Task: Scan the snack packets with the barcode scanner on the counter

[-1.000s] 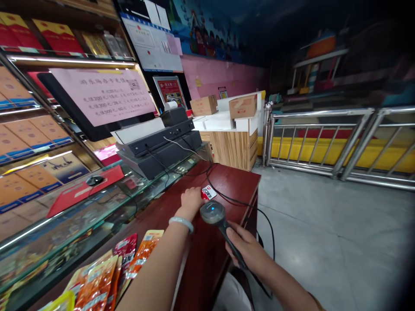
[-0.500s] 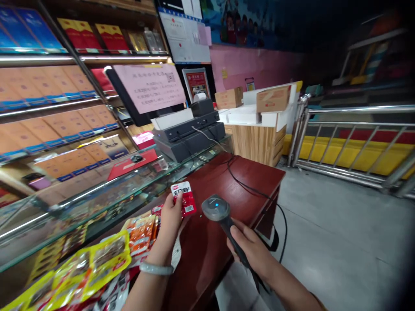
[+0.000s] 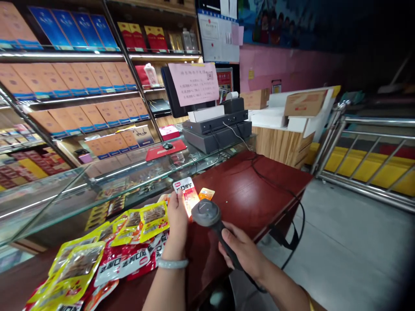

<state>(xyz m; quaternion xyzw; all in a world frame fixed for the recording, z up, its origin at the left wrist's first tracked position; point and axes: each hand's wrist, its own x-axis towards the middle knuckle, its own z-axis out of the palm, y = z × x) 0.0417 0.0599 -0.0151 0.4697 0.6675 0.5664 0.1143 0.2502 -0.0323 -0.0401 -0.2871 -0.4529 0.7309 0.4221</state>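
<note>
The left hand [image 3: 177, 216] holds a small red and white snack packet [image 3: 186, 194] upright by its lower left edge, thumb and fingers pinched on it, above the near left part of the dark red wooden counter [image 3: 253, 190]. A pale bangle [image 3: 173, 263] sits on that wrist. The right hand [image 3: 243, 252] is wrapped around the handle of a dark grey barcode scanner [image 3: 205, 214], whose rounded head is raised just right of and below the packet, facing it; a warm glow falls on the packet's lower face next to the scanner head. A black cable [image 3: 275, 190] runs across the counter top and drops over its right edge. Behind the packet a small orange sachet [image 3: 206, 194] lies on the wood. To the near left, yellow snack packets [image 3: 145, 216] and red snack packets [image 3: 126, 265] lie spread in a loose heap on the counter. Left of them stands a glass display case [image 3: 97, 181] with a red mouse pad [image 3: 165, 150] on top, and at its far end a black cash register [image 3: 217, 129] with a pink notice [image 3: 193, 83] stuck on the back of its screen. Shelves of boxed cartons [image 3: 65, 82] fill the left wall. To the far right are a cardboard box [image 3: 304, 103] and a steel railing [image 3: 372, 151].
</note>
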